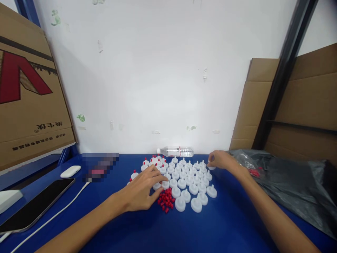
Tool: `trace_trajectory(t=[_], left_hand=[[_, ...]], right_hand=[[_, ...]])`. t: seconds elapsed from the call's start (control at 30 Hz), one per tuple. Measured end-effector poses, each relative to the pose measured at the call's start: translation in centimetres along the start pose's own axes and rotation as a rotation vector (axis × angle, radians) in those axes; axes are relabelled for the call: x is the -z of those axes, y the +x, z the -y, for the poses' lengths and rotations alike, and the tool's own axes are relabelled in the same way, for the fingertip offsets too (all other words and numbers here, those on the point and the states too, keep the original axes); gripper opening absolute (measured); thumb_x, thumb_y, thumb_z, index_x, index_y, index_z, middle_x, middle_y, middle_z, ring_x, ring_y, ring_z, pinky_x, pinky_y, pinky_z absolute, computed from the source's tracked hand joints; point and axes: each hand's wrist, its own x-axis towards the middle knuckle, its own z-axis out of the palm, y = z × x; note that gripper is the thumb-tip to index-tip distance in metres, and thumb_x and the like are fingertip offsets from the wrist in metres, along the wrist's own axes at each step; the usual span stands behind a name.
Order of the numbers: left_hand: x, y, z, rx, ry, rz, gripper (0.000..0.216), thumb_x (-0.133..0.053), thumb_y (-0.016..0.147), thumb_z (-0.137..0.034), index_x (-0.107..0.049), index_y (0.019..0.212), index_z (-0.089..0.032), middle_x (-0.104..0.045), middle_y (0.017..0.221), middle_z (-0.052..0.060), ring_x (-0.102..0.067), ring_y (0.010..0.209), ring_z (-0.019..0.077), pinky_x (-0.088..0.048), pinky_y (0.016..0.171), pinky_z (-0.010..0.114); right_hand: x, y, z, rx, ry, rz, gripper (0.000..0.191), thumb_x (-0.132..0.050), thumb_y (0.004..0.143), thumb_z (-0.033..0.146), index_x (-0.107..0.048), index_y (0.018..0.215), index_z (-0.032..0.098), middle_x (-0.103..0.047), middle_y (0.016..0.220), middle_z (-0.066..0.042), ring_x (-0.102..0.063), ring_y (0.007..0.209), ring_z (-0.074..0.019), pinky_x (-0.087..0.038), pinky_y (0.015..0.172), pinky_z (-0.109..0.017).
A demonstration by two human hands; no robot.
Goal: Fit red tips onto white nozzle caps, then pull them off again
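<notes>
My left hand reaches over the left side of a group of white, disc-shaped caps with thin upright spouts. Its fingers are curved, and the thumb and forefinger stand apart with white caps between and beneath them. Whether it touches one is hard to make out. Just right of its thumb lies a small heap of red tips. Behind the left hand, several white caps carry red tips on their spouts. At the group's far right, my right hand is closed in a pinch on a white spouted cap, partly hidden by the fingers.
A clear plastic bottle lies along the wall. On the left are a phone, a white case, a white cable and a printed carton. A dark plastic bag with a clear bag of red pieces lies right.
</notes>
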Motion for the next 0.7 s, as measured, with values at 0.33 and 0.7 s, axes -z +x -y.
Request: trace_trajectory(t=[0.33, 0.7], left_hand=[[-0.2, -0.2, 4.7, 0.278, 0.447, -0.144, 0.023, -0.049, 0.095, -0.023, -0.069, 0.099, -0.014, -0.063, 0.094, 0.013, -0.053, 0.096, 0.0296, -0.048, 0.085, 0.045], [-1.1, -0.3, 4.7, 0.327, 0.514, -0.052, 0.022, -0.057, 0.094, -0.029, -0.068, 0.104, -0.013, -0.063, 0.100, 0.015, -0.054, 0.096, 0.0310, -0.047, 0.084, 0.045]], right_hand=[[-0.3, -0.1, 0.1, 0.040, 0.032, 0.087, 0.021, -0.066, 0.083, 0.040, -0.076, 0.081, 0.021, -0.067, 0.057, -0.003, -0.068, 0.063, -0.0198, -0.045, 0.061, -0.027], [0.4, -1.1, 1.7, -0.032, -0.049, -0.150, 0.029, -0.057, 0.089, 0.044, -0.075, 0.095, 0.022, -0.073, 0.091, -0.013, -0.070, 0.085, -0.0298, -0.048, 0.070, -0.035]])
